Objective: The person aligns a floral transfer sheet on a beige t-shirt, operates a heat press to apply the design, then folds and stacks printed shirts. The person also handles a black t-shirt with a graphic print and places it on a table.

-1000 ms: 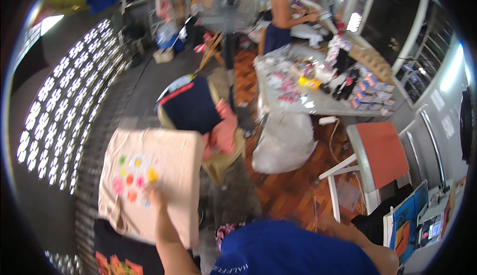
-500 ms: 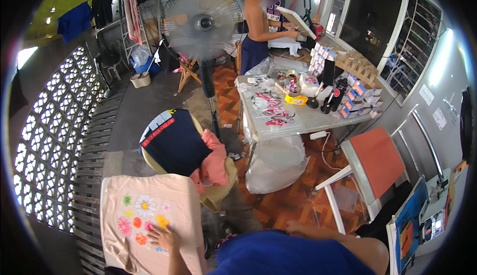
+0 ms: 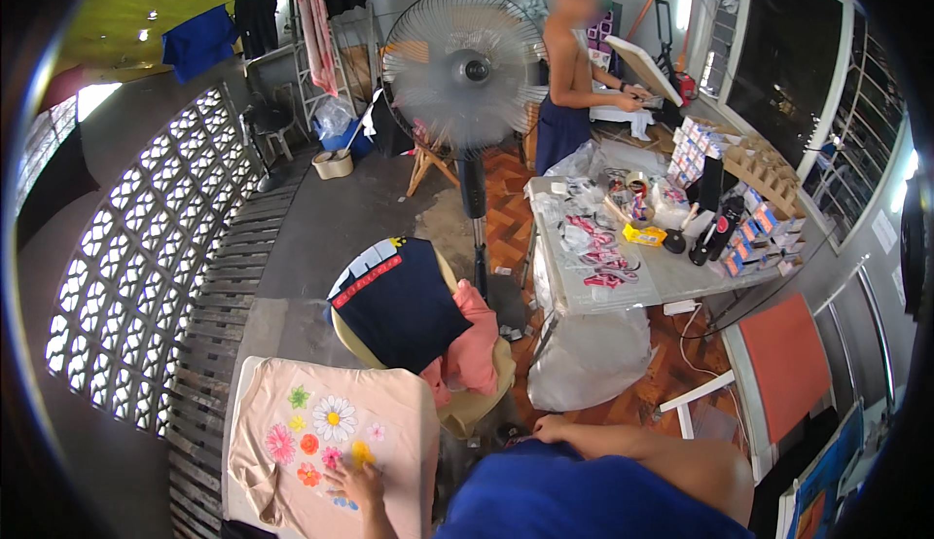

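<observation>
My left hand (image 3: 360,485) lies open on a pale pink shirt (image 3: 389,422) stretched over a flat board at the lower left. Its fingers rest on a printed group of colourful flowers (image 3: 334,419), around the lower blooms. My right hand (image 3: 551,429) is beside my blue-clothed body, fingers curled; whether anything is inside them is hidden. Just beyond the shirt, a yellowish plastic chair (image 3: 496,374) bears a navy printed garment (image 3: 399,310) and a coral cloth (image 3: 472,344).
A standing fan (image 3: 472,189) is behind the chair. A cluttered table (image 3: 671,286), white bag (image 3: 589,369) and red padded piece (image 3: 783,364) on a white frame occupy the right. Another person (image 3: 569,82) works at a raised board (image 3: 642,67). Breeze-block wall (image 3: 136,257) lines the left.
The whole view has shifted, placing the scene further right. My left hand stays on the shirt near the flowers. The other person still grips the tilted board.
</observation>
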A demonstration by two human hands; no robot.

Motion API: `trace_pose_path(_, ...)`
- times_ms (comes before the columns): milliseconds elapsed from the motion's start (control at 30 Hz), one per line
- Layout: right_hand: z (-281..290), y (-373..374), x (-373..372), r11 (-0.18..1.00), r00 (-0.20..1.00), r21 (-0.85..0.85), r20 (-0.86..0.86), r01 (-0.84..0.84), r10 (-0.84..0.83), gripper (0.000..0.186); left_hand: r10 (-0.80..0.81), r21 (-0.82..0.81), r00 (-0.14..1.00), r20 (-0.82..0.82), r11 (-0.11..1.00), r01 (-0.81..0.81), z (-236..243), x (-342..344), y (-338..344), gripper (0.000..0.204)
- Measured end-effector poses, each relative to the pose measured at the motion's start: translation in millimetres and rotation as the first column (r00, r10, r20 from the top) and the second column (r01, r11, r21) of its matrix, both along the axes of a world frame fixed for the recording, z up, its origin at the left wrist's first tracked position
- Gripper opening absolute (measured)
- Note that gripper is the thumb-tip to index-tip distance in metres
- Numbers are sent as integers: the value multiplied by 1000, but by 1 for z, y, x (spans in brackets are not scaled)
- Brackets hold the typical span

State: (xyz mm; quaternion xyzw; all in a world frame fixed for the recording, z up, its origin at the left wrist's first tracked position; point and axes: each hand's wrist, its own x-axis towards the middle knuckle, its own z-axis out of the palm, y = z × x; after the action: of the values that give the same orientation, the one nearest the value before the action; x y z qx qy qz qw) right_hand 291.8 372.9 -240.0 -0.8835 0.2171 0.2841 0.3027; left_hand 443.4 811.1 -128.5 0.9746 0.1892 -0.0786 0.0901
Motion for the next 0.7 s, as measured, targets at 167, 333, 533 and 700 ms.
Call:
trace_pose_path(167, -33, -66, 28, 994, 945, 11, -310, -111, 109, 31, -362, 0, 890, 276, 926, 377, -12, 18, -89, 80)
trace_pose_path(333, -15, -102, 31, 995, 983, 80, -178, 60, -45, 29, -455, 29, 888, 66, 891, 454, -18, 55, -125, 75)
trace_pose_path(533, -7, -187, 47, 875, 957, 450, 128, 178, -260, 23, -328, 7, 942, 74, 945, 328, -36, 92, -139, 75)
trace_pose_path(700, 226, -282, 151, 912, 454, 338, 791, 234, -410, 19, -420, 24, 908, 13, 907, 419, -19, 62, -142, 81)
